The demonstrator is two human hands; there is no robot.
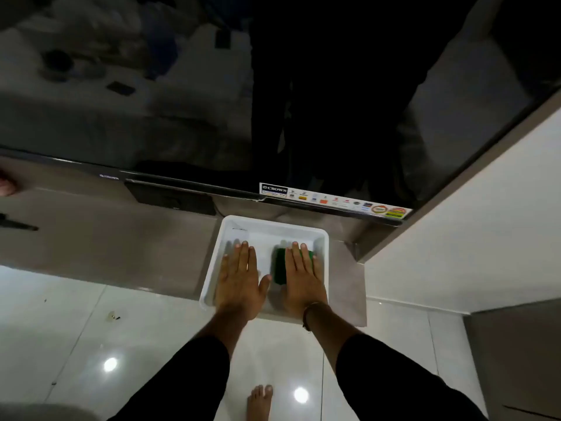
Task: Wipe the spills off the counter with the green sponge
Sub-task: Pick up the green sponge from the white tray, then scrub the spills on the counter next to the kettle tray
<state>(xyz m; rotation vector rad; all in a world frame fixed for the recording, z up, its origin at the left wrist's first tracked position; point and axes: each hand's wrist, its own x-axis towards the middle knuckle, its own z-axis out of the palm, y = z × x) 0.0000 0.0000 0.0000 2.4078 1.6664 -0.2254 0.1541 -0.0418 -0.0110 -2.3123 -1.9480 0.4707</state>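
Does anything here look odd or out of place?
Yes. The white tray overhangs the counter edge, and the green sponge lies in it under the flat right hand. No spill shows on the counter.

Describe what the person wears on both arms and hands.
Both arms wear black sleeves pushed up, leaving the forearms bare. The left hand is bare, with no ring or band showing. The right hand is also bare, but its wrist carries a thin bracelet, gold-toned with a small dark bead hanging low. No gloves on the fingers.
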